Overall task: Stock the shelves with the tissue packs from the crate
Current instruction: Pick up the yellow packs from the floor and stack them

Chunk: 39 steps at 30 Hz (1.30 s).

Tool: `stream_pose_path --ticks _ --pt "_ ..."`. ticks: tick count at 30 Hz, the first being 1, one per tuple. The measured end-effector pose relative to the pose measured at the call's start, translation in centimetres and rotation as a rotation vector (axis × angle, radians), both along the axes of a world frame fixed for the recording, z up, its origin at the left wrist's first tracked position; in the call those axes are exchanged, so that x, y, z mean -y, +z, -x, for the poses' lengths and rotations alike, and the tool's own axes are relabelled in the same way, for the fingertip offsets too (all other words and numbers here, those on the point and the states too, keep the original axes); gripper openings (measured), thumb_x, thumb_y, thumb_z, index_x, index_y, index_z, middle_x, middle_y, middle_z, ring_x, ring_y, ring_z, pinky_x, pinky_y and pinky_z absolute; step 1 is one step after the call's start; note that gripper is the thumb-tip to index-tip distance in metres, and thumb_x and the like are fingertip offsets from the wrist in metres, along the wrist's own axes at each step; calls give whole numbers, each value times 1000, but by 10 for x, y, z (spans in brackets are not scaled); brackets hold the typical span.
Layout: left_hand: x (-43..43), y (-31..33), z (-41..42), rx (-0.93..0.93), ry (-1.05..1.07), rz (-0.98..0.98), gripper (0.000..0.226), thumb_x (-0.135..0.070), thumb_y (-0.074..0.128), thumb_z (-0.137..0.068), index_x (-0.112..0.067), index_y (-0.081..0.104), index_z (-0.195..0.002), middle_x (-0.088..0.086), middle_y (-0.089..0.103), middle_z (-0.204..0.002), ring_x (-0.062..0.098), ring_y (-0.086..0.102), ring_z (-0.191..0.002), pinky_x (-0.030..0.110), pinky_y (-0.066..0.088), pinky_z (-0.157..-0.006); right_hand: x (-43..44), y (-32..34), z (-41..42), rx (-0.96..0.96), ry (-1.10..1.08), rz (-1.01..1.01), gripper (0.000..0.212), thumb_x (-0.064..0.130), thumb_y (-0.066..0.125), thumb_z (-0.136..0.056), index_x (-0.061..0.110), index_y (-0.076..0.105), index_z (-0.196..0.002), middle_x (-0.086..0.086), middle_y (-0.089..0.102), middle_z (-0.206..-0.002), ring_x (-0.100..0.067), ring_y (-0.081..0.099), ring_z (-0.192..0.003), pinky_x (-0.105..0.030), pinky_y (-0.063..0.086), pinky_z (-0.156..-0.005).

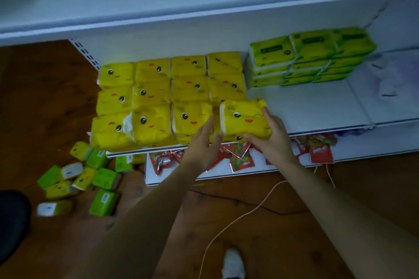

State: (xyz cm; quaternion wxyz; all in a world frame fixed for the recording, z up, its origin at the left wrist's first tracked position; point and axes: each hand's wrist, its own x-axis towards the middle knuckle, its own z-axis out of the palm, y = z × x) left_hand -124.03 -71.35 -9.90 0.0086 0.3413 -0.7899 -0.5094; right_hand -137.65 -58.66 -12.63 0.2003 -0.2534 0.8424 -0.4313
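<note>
Fingers and thumb of the right hand [272, 136] curl round the near right end of a yellow tissue pack [243, 118], which sits at the front edge of the white shelf [317, 106], its printed face turned up. Just left of that hand, the left hand [201, 145] is released, its fingers straight and reaching up along the pack's left end, beside the block of yellow packs [172, 88] that fills the shelf beyond and to the left of it. Well beyond the right hand, further right, stands a stack of green packs [310, 56]. Under both wrists, red sachets [240, 158] lie on the lower shelf. Far left of the left forearm, loose packs [79, 176] are scattered on the wooden floor [294, 233]. A thin cord [238, 217] runs between the forearms.
</note>
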Motion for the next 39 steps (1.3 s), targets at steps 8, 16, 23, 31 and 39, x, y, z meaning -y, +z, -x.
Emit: stream_pose_path --ticks 8,16,23,31,39 --pt "24 -30 -1 443 -150 474 57 -43 29 -99 -30 5 -150 -2 -4 -159 24 -10 -146 39 1 -117 14 -33 29 56 -6 -39 85 27 74 -76 20 25 -146 -11 33 -143 -24 35 -131 -32 32 -103" --pt "35 -38 0 519 -147 464 58 -44 27 -100 -30 1 -150 -2 -8 -159 24 -12 -145 39 -2 -117 50 -50 15 106 32 -12 85 23 72 -79 20 20 -147 -9 28 -147 -23 30 -135 -33 32 -104" --pt "44 -46 -6 517 -161 443 59 -44 27 -100 -29 1 -150 -2 -4 -159 22 -9 -146 39 2 -118 61 -59 15 167 21 -21 87 20 71 -79 18 17 -148 -10 24 -149 -24 26 -138 -35 28 -108" --pt "45 -49 -8 483 -166 428 59 -43 26 -100 -27 0 -150 -2 -2 -159 21 -9 -146 39 3 -119 60 -61 15 112 34 -65 86 20 68 -82 16 14 -148 -10 19 -152 -25 22 -140 -37 27 -109" --pt "42 -48 -14 390 -123 416 57 -40 28 -100 -27 3 -150 -3 2 -159 20 -7 -146 36 2 -117 55 -56 15 18 14 -141 93 29 72 -78 21 13 -148 -9 6 -156 -27 9 -143 -45 21 -112"
